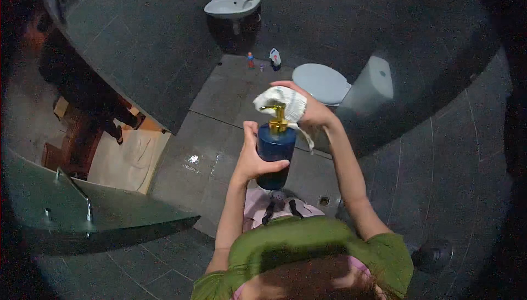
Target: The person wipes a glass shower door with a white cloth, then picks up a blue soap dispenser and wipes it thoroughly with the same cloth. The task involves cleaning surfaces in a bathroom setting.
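Observation:
A dark blue pump bottle (276, 148) with a gold-coloured pump head (278, 115) is held up in front of my body. My left hand (257, 160) wraps around the bottle's side, its thumb across the front. In my right hand (315, 108) is a white cloth (292, 104), bunched behind and beside the pump head. A loose strand of the cloth hangs down to the right of the bottle. Whether the cloth presses on the pump cannot be made out from this angle.
Ahead are a white washbasin (232, 8), a lidded toilet (319, 81) and its cistern (378, 78). Small bottles, including a white one (275, 57), stand by the wall. A glass door (107, 209) with a metal handle is at left; another person (82, 69) stands beyond the doorway. The floor (197, 160) looks wet.

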### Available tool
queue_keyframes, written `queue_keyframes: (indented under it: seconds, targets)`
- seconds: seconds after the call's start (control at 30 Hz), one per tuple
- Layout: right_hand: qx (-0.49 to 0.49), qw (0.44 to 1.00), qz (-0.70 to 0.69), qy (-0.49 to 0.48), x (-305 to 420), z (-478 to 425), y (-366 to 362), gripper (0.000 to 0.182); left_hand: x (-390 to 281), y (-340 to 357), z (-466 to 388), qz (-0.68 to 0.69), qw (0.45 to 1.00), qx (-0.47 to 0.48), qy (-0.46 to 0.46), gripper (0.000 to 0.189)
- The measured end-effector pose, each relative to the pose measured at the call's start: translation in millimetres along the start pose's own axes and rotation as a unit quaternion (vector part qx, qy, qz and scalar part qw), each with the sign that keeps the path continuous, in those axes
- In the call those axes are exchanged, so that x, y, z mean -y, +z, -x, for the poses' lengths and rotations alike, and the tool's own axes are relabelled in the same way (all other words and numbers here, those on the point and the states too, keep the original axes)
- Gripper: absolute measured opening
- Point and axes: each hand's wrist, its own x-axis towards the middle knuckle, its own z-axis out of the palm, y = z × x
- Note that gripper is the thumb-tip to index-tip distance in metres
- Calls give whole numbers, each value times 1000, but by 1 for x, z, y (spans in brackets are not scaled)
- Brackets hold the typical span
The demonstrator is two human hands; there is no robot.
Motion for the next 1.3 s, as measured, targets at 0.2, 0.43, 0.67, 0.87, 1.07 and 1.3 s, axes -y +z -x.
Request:
queue_keyframes:
  seconds: [0.2,0.43,0.67,0.87,1.07,1.3]
  targets:
    - [-227,970,-80,-20,-24,20,37,64,-10,-4,1,-248,959,-133,-22,79]
    - [-317,946,22,-72,-29,11,77,89,9,8,8,-400,882,-241,-58,75]
    - [-250,959,-106,-80,-26,14,75,85,13,5,10,-341,893,-294,-19,71]
    - [-177,968,-179,-9,-35,24,50,84,6,13,18,-286,926,-247,2,73]
    - [-177,978,-81,-76,-20,35,63,87,10,17,15,-307,921,-240,9,72]
    - [-74,979,-190,12,-16,30,22,71,-9,12,19,-288,954,-69,47,72]
